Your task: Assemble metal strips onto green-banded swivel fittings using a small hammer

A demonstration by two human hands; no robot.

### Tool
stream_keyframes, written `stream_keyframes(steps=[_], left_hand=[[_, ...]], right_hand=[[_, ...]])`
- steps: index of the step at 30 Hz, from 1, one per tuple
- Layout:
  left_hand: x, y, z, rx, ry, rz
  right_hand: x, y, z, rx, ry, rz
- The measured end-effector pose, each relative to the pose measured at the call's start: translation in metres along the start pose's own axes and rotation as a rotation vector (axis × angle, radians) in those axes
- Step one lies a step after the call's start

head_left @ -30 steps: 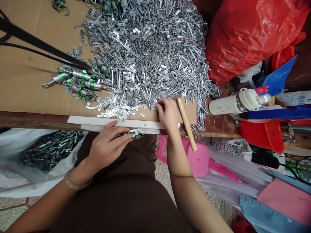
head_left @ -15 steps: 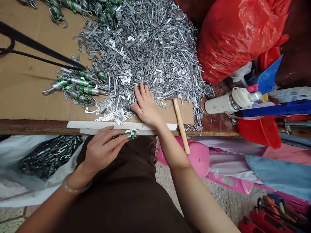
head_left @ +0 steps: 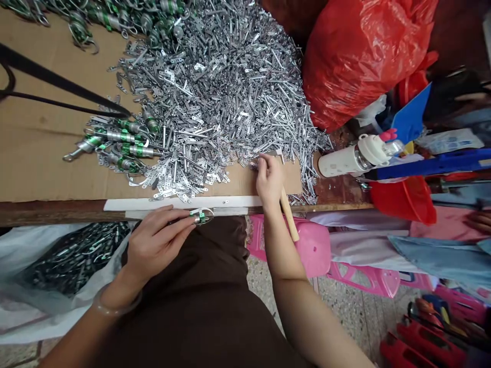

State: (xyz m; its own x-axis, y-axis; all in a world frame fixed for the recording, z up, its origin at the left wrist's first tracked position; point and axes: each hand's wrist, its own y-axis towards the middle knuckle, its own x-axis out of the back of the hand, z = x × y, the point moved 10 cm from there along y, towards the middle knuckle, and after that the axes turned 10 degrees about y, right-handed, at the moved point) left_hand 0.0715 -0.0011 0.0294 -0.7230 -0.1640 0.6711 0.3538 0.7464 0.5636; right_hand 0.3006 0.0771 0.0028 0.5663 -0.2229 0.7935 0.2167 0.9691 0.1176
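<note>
Currently, from afar, I have my left hand (head_left: 155,237), at eight o'clock, pinching a green-and-silver fitting (head_left: 198,217) by the bench (head_left: 57,213) edge, presumably to keep its end exposed. Earlier spread over the metal parts (head_left: 230,92), my right hand (head_left: 270,181) now curls over the hammer (head_left: 290,218), two o'clock from the left; its grip I cannot tell.

Green-and-silver fitting (head_left: 200,217): rear end hidden in left fingers (head_left: 179,227). Right fingers (head_left: 263,169): any held part indiscernible. Hammer (head_left: 290,217), 4 o'clock: handle partly masked by right hand (head_left: 270,184). Red bag (head_left: 360,61), 2 o'clock: top cropped.
</note>
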Motion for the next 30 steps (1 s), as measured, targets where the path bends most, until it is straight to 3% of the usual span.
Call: stream_keyframes(steps=[3,6,11,15,17,21,23,30], left_hand=[[-0.001,0.002,-0.004,-0.029,-0.009,-0.004],[0.0,0.004,-0.008,-0.049,-0.01,-0.011],[0.001,-0.001,-0.005,-0.009,-0.023,0.01],[0.003,-0.003,-0.006,-0.003,-0.015,0.002],[0.003,-0.003,-0.006,0.001,-0.013,0.004],[0.002,-0.001,-0.005,-0.004,-0.014,0.01],[0.001,0.0,-0.005,-0.003,-0.013,0.014],[-0.004,-0.001,-0.006,0.01,-0.023,0.041]], right_hand=[[-0.009,-0.018,-0.007,-0.068,-0.045,0.0],[-0.03,-0.023,0.012,0.056,0.031,0.131],[-0.033,0.002,0.03,0.161,0.039,0.139],[-0.062,-0.001,0.044,0.337,0.003,0.375],[-0.061,-0.008,0.04,0.366,0.072,0.4],[-0.016,-0.011,0.016,0.194,0.255,0.124],[-0.005,-0.018,0.016,0.125,0.276,0.085],[-0.034,-0.044,0.03,0.0,0.033,0.264]])
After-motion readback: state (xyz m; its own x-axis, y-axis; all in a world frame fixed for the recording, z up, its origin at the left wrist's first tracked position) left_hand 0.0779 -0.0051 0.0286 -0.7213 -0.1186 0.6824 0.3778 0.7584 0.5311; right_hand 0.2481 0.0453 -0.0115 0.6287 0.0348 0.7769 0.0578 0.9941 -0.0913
